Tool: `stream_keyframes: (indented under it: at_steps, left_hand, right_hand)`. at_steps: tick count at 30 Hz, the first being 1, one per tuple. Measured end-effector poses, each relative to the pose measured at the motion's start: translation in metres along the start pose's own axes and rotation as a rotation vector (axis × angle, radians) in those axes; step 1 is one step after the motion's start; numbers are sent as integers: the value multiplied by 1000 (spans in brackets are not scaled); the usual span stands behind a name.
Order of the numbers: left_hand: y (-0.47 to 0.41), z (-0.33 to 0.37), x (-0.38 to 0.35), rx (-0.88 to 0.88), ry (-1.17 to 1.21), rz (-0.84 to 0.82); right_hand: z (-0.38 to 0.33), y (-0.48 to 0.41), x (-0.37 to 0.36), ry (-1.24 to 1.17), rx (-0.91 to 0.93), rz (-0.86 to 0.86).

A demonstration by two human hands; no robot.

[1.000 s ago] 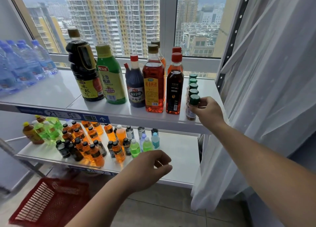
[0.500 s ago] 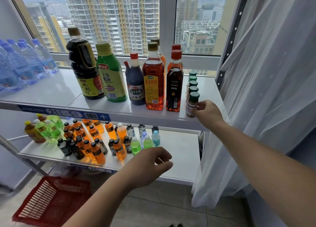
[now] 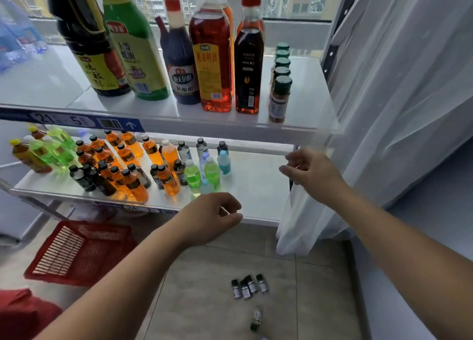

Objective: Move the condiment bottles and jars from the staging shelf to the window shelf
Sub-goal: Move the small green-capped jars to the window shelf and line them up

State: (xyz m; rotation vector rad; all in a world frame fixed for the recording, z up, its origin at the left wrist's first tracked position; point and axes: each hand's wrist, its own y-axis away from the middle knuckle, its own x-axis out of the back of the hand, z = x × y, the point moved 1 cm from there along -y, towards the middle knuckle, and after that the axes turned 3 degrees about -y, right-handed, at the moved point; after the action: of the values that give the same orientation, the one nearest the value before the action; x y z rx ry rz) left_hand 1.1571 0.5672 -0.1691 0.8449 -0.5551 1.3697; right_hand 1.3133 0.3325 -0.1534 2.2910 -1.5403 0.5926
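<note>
Grey floor tile lay nearest us, and on it we saw a cluster of small dark jars, with one more little bottle a bit apart on the near side. To the left sat a red basket. Above the floor the left hand hovered at the front edge of the lower shelf, fingers loosely curled round nothing. The right hand hung just below the right corner of the window shelf, fingers likewise slack and empty, right beside the white curtain; we could not tell whether it touched the cloth. Small drink bottles, orange, green and dark, crowded the lower shelf's left half. Farther up, the condiment bottles stood upright in a row along the window shelf. At their right a line of green-capped spice jars ran back towards the glass, the front one near the shelf's edge.
</note>
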Motion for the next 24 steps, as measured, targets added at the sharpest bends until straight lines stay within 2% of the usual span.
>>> stream_keyframes:
  at_steps: [11,24]
  left_hand:
    - [7,-76,-87,160,76,-130]
    - [12,-172,-165,282,142,-305]
  right_hand:
    - [127,40,-86,138,-297,-332]
    - [196,90,-184,214,-499,-390]
